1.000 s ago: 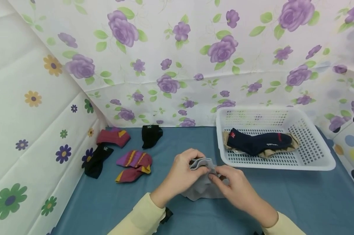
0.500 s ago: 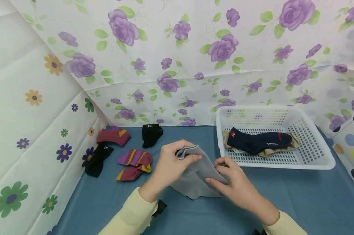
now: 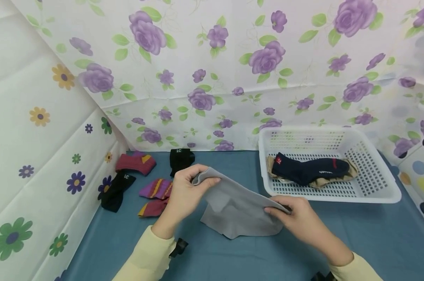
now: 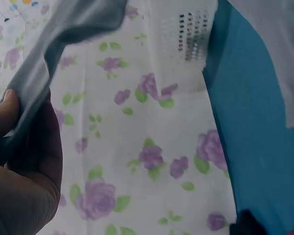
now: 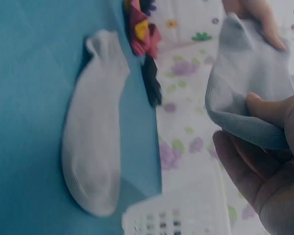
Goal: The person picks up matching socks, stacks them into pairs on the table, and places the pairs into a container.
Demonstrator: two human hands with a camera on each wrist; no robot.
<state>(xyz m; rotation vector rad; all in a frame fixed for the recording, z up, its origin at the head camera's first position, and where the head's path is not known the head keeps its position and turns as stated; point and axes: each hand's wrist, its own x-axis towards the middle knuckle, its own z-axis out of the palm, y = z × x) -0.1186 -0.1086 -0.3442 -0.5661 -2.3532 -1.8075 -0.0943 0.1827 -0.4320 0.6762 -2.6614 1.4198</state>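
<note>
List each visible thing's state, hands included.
Upper grey fabric sock: held at both ends
Left hand: pinching one end
Right hand: pinching the other
Lower grey fabric sock: lying flat
White perforated plastic basket: upright, partly filled
Navy fabric sock: lying in basket
Black fabric socks: lying separately
Maroon patterned fabric socks: lying loose

grey sock (image 3: 236,191) | raised, stretched aslant | second grey sock (image 5: 95,125) | flat below

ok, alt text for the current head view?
A person's left hand and right hand hold a gray sock between them, over another gray sock on a blue cloth. At right, a white basket holds a navy sock and tan socks; at left lie black socks and maroon patterned socks.
</note>
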